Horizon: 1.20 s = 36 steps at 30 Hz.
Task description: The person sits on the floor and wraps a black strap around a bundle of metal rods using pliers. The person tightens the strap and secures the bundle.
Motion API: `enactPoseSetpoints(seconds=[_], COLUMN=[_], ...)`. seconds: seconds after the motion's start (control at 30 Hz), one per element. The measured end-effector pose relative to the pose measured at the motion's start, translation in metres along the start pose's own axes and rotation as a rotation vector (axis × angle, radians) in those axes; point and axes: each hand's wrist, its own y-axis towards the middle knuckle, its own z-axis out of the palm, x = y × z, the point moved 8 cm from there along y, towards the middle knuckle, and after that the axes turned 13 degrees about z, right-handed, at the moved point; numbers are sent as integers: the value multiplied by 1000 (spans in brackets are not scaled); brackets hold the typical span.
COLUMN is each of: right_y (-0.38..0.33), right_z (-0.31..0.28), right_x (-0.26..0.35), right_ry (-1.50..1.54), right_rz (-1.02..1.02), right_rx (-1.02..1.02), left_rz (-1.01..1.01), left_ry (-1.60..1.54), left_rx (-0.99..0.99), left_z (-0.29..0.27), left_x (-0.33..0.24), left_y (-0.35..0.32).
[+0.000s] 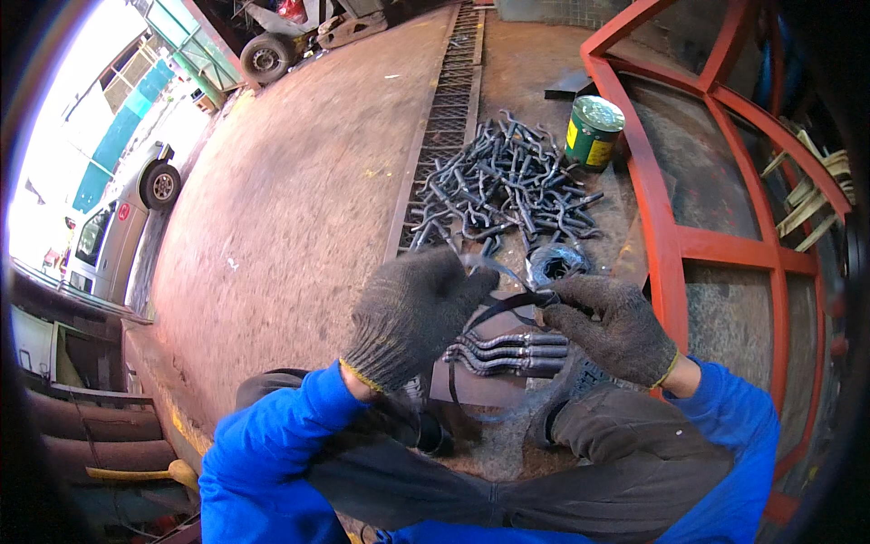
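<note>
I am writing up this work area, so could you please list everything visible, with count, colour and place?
Heap of bent tubes: too many to count, dark grey, upper centre
Floor grate: 1, dark, partly under the heap
Tin: 1, green and yellow, right of the heap
Coil: 1, bluish-grey, below the heap
Sheet: 1, brown, lower centre
Row of bent tubes: several, grey, over the sheet
Strap: 1, black, above the row
Frame: 1, red, right
Vehicle: 1, light, left
Wheeled machine: 1, partly shown, top
Handle: 1, yellowish, lower left
Legs: 2, dark trousers, bottom
Sleeves: 2, blue, bottom
Left hand: 1, dark glove, centre
Right hand: 1, dark glove, right of centre, pinching the strap
</note>
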Motion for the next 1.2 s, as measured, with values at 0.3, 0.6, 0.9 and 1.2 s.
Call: enactPoseSetpoints(seconds=[0.3, 0.6, 0.9, 1.2], right_y=[-1, 6, 0, 14], right_z=[-12, 11, 4, -5], right_x=[8, -22, -7, -34], right_ry=[-24, 705, 949, 889], right_rz=[-95, 195, 91, 89], right_rx=[-203, 322, 366, 111], left_rz=[73, -80, -23, -316], left_ry=[-447, -849, -678, -665], left_rx=[147, 373, 333, 136], left_z=[40, 44, 32, 27], left_x=[17, 12, 3, 23], left_y=[-7, -9, -4, -11])
